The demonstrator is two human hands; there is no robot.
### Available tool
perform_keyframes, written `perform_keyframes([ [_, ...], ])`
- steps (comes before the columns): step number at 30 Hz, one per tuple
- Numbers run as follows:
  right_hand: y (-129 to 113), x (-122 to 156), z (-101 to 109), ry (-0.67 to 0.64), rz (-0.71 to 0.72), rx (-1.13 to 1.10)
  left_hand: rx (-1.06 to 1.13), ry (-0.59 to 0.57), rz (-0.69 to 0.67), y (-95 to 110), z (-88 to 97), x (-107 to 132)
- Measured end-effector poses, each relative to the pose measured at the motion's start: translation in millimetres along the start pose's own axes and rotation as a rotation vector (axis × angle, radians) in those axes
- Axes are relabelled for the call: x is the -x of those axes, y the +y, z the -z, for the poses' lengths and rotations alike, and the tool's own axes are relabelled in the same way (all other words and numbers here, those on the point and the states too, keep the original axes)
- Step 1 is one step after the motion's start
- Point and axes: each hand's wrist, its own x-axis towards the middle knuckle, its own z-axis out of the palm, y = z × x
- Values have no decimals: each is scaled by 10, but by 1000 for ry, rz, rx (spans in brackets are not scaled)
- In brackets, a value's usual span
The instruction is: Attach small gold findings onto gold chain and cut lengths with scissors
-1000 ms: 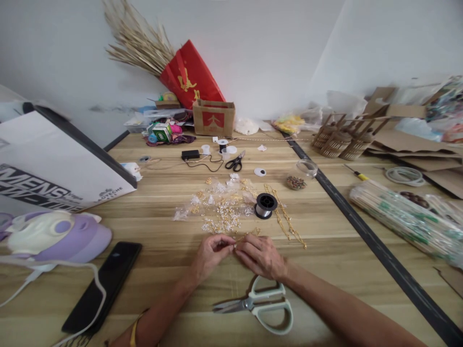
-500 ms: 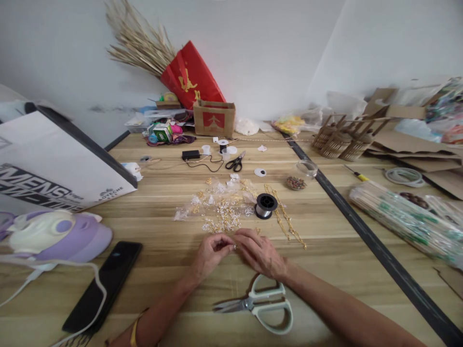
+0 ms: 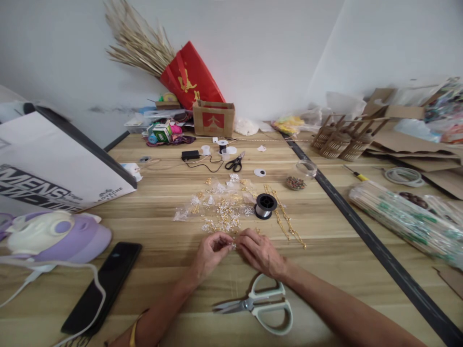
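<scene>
My left hand is closed in a pinch, thumb against forefinger, on a small shiny bead. My right hand rests close beside it with bent fingers pressed together; whatever they hold is hidden. Fine pale threads run down the wood below the hands. Just beyond my fingertips lies a scatter of clear and gold beads with small plastic bags. A black spool of clear line and a gold beaded chain lie past my right hand. Scissors with pale handles rest in front of my wrists.
On the left are a dark phone under a white cable, a purple and white device and a white box. Black scissors and a tub of beads lie farther back. Packed sticks lie right.
The fingertips have drawn slightly apart, so more of the shiny bead shows at my left fingers. My right fingers have shifted a little. Everything else lies as before.
</scene>
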Motion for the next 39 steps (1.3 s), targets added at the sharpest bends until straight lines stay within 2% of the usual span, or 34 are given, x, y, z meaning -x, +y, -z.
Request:
perform_keyframes([
  [6,-9,-2,13,5,11,8,-65,-5,3,-11,-15,15],
  [14,0,-8,10,-1,32,-98,-227,4,-110,-21,-22,25],
  [22,-6,-6,11,-1,15,-108,-199,-17,-96,4,-7,25],
  [31,-2,-8,1,7,27,-105,-215,-63,-118,-73,15,29],
  [39,-9,-3,8,-16,13,-71,-189,-86,-87,-36,19,15],
])
